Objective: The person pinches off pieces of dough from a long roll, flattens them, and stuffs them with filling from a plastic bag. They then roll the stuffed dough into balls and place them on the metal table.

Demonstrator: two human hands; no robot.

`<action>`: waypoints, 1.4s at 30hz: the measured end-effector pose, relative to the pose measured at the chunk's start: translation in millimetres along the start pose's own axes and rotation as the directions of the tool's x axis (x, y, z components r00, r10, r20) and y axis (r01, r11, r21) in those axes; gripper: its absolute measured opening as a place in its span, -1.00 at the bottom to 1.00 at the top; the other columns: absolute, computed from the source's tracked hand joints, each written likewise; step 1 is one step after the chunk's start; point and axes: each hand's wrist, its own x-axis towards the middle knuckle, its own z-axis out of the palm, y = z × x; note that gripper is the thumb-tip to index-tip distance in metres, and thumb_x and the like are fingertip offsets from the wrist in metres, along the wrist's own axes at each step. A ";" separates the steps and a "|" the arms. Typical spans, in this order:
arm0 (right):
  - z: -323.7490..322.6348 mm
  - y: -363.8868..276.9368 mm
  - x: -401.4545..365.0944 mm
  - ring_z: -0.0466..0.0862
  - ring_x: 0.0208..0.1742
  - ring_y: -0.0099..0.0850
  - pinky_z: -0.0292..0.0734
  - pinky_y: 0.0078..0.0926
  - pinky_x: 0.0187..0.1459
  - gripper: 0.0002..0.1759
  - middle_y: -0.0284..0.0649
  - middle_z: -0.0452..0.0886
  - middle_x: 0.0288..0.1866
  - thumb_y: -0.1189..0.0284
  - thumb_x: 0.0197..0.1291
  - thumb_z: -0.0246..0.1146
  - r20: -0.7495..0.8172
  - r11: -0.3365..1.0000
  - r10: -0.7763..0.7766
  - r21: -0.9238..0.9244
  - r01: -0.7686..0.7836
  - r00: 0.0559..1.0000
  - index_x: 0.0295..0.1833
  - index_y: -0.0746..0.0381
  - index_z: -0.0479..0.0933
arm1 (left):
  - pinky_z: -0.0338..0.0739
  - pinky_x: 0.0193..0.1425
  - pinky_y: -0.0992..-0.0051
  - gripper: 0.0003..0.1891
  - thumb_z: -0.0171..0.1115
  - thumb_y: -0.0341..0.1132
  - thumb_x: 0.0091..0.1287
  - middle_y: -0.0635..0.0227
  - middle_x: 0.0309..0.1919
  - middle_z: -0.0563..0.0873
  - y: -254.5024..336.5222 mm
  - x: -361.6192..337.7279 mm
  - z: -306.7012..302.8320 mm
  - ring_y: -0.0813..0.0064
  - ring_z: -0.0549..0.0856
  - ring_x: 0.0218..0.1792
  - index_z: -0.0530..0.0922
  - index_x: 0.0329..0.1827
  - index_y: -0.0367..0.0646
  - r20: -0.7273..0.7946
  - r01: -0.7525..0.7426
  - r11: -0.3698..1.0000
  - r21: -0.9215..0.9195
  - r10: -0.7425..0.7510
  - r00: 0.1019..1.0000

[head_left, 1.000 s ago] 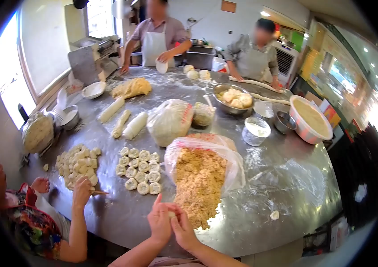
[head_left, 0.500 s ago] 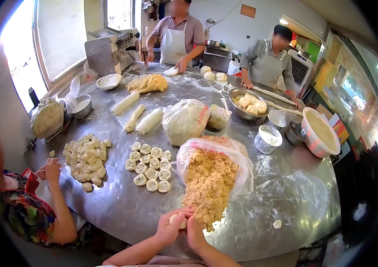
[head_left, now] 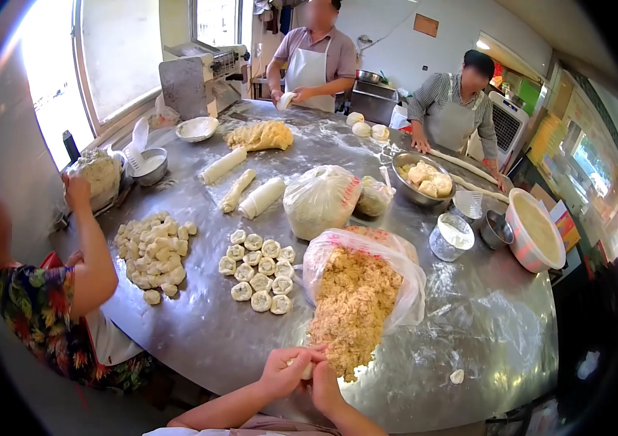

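Note:
A small pale piece of dough [head_left: 302,368] sits between my hands at the near table edge. My left hand [head_left: 280,373] is curled around it from the left. The fingers of my right hand [head_left: 325,385] are bent and pinch at its rim; they hide part of it. Just beyond my fingertips lies a heap of crumbly tan filling [head_left: 349,309], spilling from an open clear plastic bag [head_left: 414,294]. Several round filled dough pieces [head_left: 260,281] stand in rows to the left of the bag.
Cut dough lumps [head_left: 155,254] lie at left beside a co-worker in a floral top [head_left: 40,312]. Dough rolls [head_left: 262,198], a tied bag [head_left: 321,202], a steel bowl [head_left: 422,178] and a plastic tub [head_left: 534,231] stand farther back. Two aproned co-workers handle dough at the far side.
The view has shifted slightly, while my hands stay closed around the dough. At left, the co-worker's hand has risen to the floury mass. The far co-worker has lifted a dough piece off the table.

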 end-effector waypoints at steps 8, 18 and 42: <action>2.7 -18.0 1.3 0.53 -0.39 -0.58 0.42 -0.62 -0.36 -0.39 -0.30 0.57 -0.28 -0.07 0.50 -0.24 -0.007 0.985 -0.001 0.171 0.002 1.000 0.08 0.26 0.41 | 0.63 -0.12 0.54 -0.54 0.05 -0.01 0.49 0.10 0.28 0.54 25.1 -1.6 13.4 0.43 0.64 0.03 0.61 0.17 -0.21 -0.059 -0.019 0.965 -0.261 0.004 0.998; 15.8 -13.4 12.1 0.59 -0.36 -0.50 0.46 -0.57 -0.32 -0.44 -0.27 0.58 -0.28 0.01 0.51 -0.23 -0.099 0.824 -0.500 -0.359 0.438 0.860 0.15 0.28 0.38 | 0.62 -0.14 0.52 -0.43 -0.03 0.06 0.51 0.17 0.18 0.58 -24.0 6.0 -8.9 0.48 0.66 -0.06 0.57 0.15 -0.35 0.066 -0.039 0.998 0.043 0.036 0.997; -5.3 -28.4 -1.3 0.49 -0.54 -0.58 0.35 -0.59 -0.51 -0.27 -0.40 0.47 -0.61 -0.16 0.47 -0.29 0.028 0.998 0.065 -0.019 -0.064 0.997 -0.27 0.25 0.50 | 0.55 0.15 0.35 -0.71 0.00 -0.27 0.50 0.10 0.20 0.59 30.2 1.8 20.7 0.28 0.64 0.08 0.65 0.02 -0.22 0.018 0.083 0.996 -0.035 -0.082 0.996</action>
